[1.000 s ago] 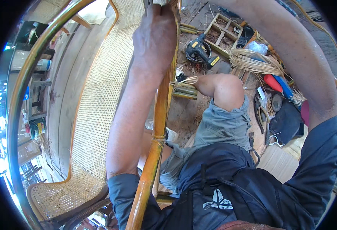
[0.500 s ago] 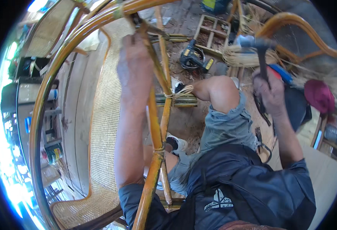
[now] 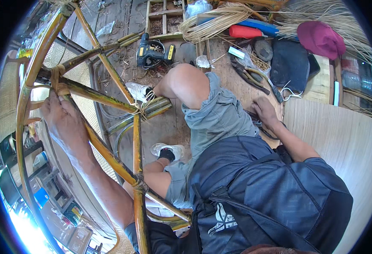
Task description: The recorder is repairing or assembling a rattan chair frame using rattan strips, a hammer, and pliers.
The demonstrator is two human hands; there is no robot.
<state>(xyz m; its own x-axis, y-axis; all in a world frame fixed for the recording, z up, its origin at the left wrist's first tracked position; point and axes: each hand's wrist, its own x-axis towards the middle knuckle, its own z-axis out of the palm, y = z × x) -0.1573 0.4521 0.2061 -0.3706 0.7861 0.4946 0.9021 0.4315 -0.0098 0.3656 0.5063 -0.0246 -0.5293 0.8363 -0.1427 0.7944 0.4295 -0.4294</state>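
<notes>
A chair-like frame of yellow-brown bamboo poles stands at my left, its joints tied with cane strips. My left hand [image 3: 65,116] is closed around a slanting bamboo pole [image 3: 103,146], just below a wrapped joint [image 3: 59,80] where several poles meet. Another cane tie [image 3: 140,109] binds crossing poles nearer the middle. Low on my right side, my right hand [image 3: 266,112] has its fingers curled beside my shorts. Something dark shows at its fingertips, too hidden to name. Pliers [image 3: 253,78] with dark curved handles lie on the floor just beyond that hand.
A cordless drill [image 3: 154,53] and a divided wooden tray [image 3: 164,21] lie ahead on the plank floor. Coiled cane strips [image 3: 215,21], a red cylindrical object [image 3: 245,31] and a maroon cap [image 3: 321,40] are at the far right. A pale board [image 3: 334,144] extends along my right.
My right hand has come down from its raised position; the hammer it held no longer shows clearly. My view has turned rightward, so the bamboo frame and my left hand appear farther left.
</notes>
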